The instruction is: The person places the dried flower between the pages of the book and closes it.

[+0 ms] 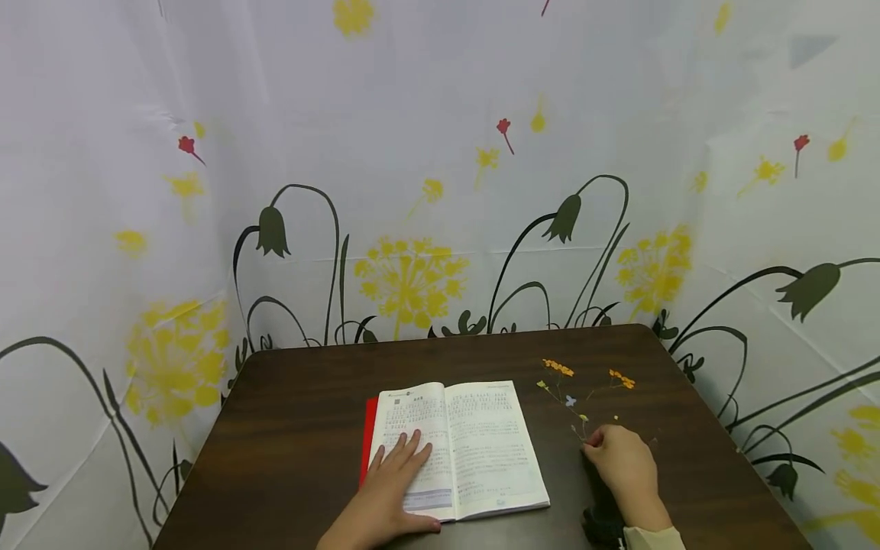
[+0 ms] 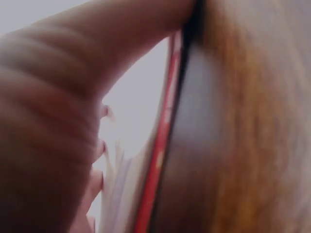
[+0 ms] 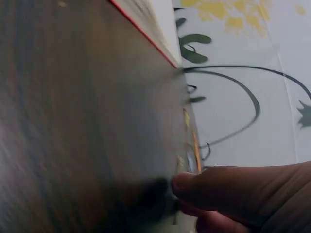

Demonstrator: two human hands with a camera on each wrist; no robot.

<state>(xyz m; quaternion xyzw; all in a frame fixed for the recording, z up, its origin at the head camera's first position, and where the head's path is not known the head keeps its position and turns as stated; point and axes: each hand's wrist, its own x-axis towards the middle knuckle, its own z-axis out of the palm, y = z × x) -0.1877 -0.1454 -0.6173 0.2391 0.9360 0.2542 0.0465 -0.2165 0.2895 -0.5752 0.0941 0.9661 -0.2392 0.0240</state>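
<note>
An open book (image 1: 491, 451) with printed pages and a red cover edge lies on the dark wooden table. My left hand (image 1: 395, 489) rests on its left page, fingers spread and straight, the thumb by the lower edge. In the left wrist view the thumb (image 2: 63, 107) crosses close in front of the book's red edge (image 2: 158, 160). Right of the book, my right hand (image 1: 624, 462) is low over the table, thumb and curled fingertips pinching at the thin stem of a small dried flower (image 1: 583, 418). The fingertips' exact hold is partly hidden.
Beyond the right hand lie more small dried flowers: an orange sprig (image 1: 558, 367), another orange sprig (image 1: 622, 379) and a pale blue bloom (image 1: 570, 400). A white curtain (image 1: 412, 153) printed with flowers hangs behind the table (image 1: 296, 428).
</note>
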